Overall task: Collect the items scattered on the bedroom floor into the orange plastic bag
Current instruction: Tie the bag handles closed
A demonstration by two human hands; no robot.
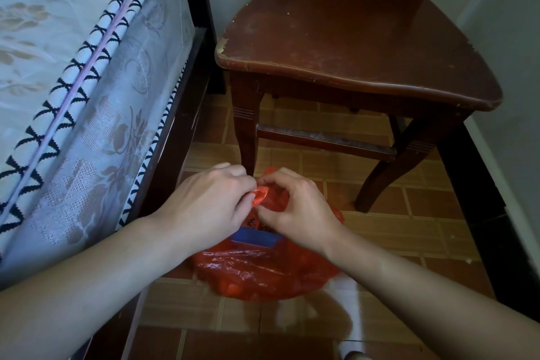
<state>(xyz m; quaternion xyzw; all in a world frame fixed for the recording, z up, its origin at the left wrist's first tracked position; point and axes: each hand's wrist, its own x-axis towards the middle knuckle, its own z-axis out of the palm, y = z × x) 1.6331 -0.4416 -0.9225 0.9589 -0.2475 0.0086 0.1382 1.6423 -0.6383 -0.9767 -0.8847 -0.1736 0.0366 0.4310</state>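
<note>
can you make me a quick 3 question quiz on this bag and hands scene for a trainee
1. True or false: the orange plastic bag sits on the chair seat.
2. Multiple choice: what colour is the box-like item showing at the bag's mouth? A) green B) blue C) yellow
3. Short answer: what are the left hand and right hand doing?

Key
1. False: it sits on the tiled floor, in front of the chair and beside the bed.
2. B
3. Both pinch the bag's top edge, close together.
</note>
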